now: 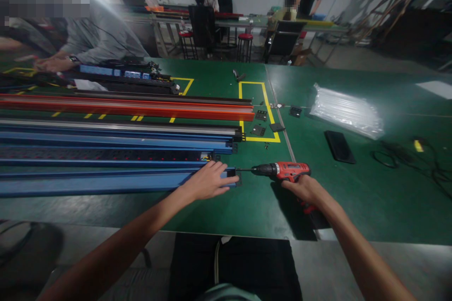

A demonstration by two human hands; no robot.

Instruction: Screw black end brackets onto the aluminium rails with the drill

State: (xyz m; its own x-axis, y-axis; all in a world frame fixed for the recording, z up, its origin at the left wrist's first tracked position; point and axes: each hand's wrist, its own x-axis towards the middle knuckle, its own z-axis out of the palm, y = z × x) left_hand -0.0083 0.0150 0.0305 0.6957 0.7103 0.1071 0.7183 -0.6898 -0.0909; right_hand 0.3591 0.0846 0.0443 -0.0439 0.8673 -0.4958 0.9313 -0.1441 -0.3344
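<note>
A red and black cordless drill (291,169) is in my right hand (304,189), whose fingers are wrapped round its handle. Its long bit points left and meets the end of the nearest blue metal rail (141,183), at a black end cap (238,178). My left hand (209,181) grips this rail near that end, fingers over the top and thumb along the near side. Whether a screw sits at the bit's tip is too small to tell. Just behind lies another blue rail with a dark strip of sockets (141,154) in it.
Further blue, black and orange rails (176,109) lie parallel behind. Small black end caps (259,130) sit by yellow tape. To the right are a black phone (339,146), a clear plastic bag (348,110) and cables (406,157). A co-worker's hands (58,63) are at far left.
</note>
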